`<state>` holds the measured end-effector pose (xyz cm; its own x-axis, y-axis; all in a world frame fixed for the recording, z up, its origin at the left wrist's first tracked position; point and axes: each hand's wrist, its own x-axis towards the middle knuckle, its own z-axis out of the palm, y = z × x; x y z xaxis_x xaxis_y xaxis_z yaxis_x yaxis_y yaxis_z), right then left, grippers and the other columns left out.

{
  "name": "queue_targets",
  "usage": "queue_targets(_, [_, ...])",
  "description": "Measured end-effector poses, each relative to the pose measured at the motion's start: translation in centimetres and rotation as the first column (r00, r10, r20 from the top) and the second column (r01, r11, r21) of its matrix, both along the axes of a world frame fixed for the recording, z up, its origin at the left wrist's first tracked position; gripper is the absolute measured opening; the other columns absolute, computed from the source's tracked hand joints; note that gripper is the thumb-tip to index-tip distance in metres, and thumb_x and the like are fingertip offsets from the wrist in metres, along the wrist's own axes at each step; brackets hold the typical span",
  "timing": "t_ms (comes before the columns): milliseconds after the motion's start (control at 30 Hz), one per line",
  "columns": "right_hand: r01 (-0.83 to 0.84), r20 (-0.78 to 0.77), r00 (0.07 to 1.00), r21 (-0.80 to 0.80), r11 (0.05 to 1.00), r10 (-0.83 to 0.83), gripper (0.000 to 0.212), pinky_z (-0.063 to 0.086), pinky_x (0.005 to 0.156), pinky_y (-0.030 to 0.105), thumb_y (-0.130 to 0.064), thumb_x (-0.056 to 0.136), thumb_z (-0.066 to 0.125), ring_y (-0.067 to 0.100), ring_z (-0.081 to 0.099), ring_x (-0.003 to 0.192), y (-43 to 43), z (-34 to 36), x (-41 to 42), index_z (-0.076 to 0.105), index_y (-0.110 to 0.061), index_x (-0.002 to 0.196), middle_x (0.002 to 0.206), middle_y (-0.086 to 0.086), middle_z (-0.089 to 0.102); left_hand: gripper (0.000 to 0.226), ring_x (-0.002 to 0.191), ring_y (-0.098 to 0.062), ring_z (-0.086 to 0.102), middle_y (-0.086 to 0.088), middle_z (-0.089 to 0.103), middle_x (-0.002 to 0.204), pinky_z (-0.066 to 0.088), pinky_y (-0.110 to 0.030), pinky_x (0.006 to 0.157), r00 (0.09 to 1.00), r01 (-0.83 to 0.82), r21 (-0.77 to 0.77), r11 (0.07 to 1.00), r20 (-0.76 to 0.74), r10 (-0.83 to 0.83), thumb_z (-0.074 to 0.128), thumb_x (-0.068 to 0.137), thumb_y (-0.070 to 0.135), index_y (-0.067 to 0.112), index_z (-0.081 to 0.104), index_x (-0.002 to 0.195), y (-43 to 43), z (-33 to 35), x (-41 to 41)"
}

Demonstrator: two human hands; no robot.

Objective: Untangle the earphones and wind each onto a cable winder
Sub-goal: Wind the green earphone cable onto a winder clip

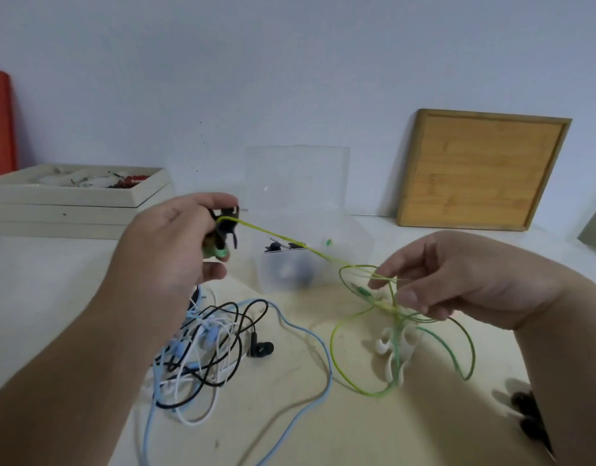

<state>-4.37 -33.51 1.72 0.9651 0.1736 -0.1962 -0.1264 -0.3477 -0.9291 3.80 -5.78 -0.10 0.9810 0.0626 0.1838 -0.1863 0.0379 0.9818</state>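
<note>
A: Status? Winding the green one?

B: Yes. Your left hand (175,243) has its fingers curled round a black cable winder (226,227), held up above the tabletop (323,432). The green earphone cable (289,238) runs taut from it to your right hand (464,280), which pinches the loose loops between thumb and fingertips. The rest of the green cable droops to the tabletop on the right, over a white winder (395,348).

A: Tips?

B: My read: keep light tension and feed one loop at a time. The cable is thin and springy, so slack will likely kink or snag the white winder. Clear the loops off it first. Turn the winder, don't drag the cable.

A: Other sets?

B: Black, white and pale blue cables sit in a tangled pile (202,348) near left, rubbery and glossy, one black earbud (261,348) sticking out. Not untangled yet. Far centre there's a frosted clear plastic box (343,243), lid up, dark parts inside; can't tell what they are.
</note>
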Motion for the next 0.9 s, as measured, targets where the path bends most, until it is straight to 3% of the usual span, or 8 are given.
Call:
queue_targets(100, [0.048, 0.095, 0.995, -0.155, 0.987, -0.033, 0.013, 0.050, 0.057, 0.021, -0.013, 0.063, 0.078, 0.021, 0.062, 0.058, 0.2, 0.2, -0.1, 0.075, -0.004, 0.072, 0.060, 0.016, 0.062, 0.040, 0.054, -0.015, 0.057, 0.002, 0.064, 0.067, 0.046, -0.024, 0.045, 0.995, -0.090, -0.053, 0.995, -0.046, 0.088, 0.043, 0.089, 0.006, 0.024, 0.079, 0.084, 0.7, 0.3, 0.6])
queue_targets(233, [0.174, 0.154, 0.977, -0.153, 0.973, -0.150, 0.012, 0.053, 0.073, 0.029, -0.009, 0.074, 0.078, 0.028, 0.072, 0.071, -0.6, 0.4, -0.2, 0.069, -0.001, 0.074, 0.061, 0.014, 0.064, 0.035, 0.047, -0.010, 0.061, 0.005, 0.065, 0.073, 0.047, -0.021, 0.043, 0.979, -0.180, -0.122, 0.976, -0.115, 0.166, 0.044, 0.088, 0.017, 0.029, 0.076, 0.085, 2.0, 0.7, 1.4])
queue_targets(300, [0.268, 0.173, 0.957, -0.223, 0.937, -0.233, 0.007, 0.053, 0.070, 0.027, -0.002, 0.083, 0.074, 0.024, 0.071, 0.070, -0.6, 0.2, 0.0, 0.071, 0.001, 0.078, 0.067, 0.015, 0.070, 0.035, 0.048, -0.011, 0.064, 0.003, 0.066, 0.079, 0.049, -0.022, 0.043, 0.975, -0.196, -0.122, 0.973, -0.129, 0.180, 0.043, 0.087, 0.020, 0.032, 0.076, 0.087, 2.3, 0.7, 1.5])
queue_targets(433, [0.452, 0.314, 0.884, -0.379, 0.808, -0.347, 0.009, 0.039, 0.045, 0.010, -0.009, 0.087, 0.073, 0.001, 0.059, 0.048, -0.2, -0.3, 0.5, 0.075, -0.011, 0.078, 0.064, 0.003, 0.073, 0.036, 0.047, -0.010, 0.060, 0.003, 0.065, 0.076, 0.048, -0.021, 0.042, 0.971, -0.225, -0.060, 0.973, -0.095, 0.219, 0.042, 0.089, 0.017, 0.033, 0.074, 0.086, 1.7, 0.6, 1.1])
queue_targets(500, [0.572, 0.409, 0.795, -0.262, 0.777, -0.448, 0.011, 0.042, 0.051, 0.016, -0.012, 0.087, 0.074, 0.004, 0.052, 0.045, -0.3, -0.2, 0.8, 0.074, -0.014, 0.076, 0.059, 0.001, 0.069, 0.037, 0.047, -0.011, 0.057, 0.002, 0.066, 0.078, 0.048, -0.023, 0.044, 0.969, -0.243, 0.018, 0.970, -0.028, 0.244, 0.044, 0.087, 0.013, 0.034, 0.075, 0.084, 1.6, 0.9, 0.6])
queue_targets(567, [0.697, 0.449, 0.643, -0.006, 0.717, -0.621, 0.015, 0.045, 0.062, 0.027, -0.011, 0.087, 0.074, 0.012, 0.052, 0.053, -0.5, 0.1, 1.1, 0.072, -0.015, 0.072, 0.058, 0.003, 0.062, 0.037, 0.050, -0.014, 0.056, 0.005, 0.070, 0.077, 0.048, -0.026, 0.050, 0.976, -0.217, 0.179, 0.960, 0.060, 0.209, 0.049, 0.088, 0.010, 0.035, 0.076, 0.085, 1.4, 0.9, -0.3])
queue_targets(700, [0.849, 0.472, 0.341, 0.217, 0.482, -0.813, 0.006, 0.034, 0.052, 0.024, -0.016, 0.088, 0.072, 0.012, 0.041, 0.054, -0.5, 0.9, 0.8, 0.071, -0.017, 0.082, 0.062, -0.003, 0.052, 0.033, 0.046, -0.027, 0.051, 0.020, 0.065, 0.063, 0.040, -0.021, 0.044, 0.990, -0.025, 0.537, 0.843, 0.128, -0.053, 0.054, 0.090, 0.010, 0.035, 0.076, 0.092, 0.2, 0.4, -1.9])
queue_targets(900, [0.897, 0.413, 0.219, 0.272, 0.349, -0.884, 0.006, 0.032, 0.041, 0.018, -0.018, 0.088, 0.069, 0.011, 0.037, 0.050, -1.0, 0.8, 0.5, 0.070, -0.020, 0.083, 0.062, -0.004, 0.050, 0.043, 0.051, -0.009, 0.066, 0.006, 0.064, 0.073, 0.048, -0.013, 0.048, 0.963, 0.180, 0.564, 0.806, 0.065, -0.260, 0.049, 0.090, -0.001, 0.034, 0.073, 0.097, -0.4, 0.4, -2.5])
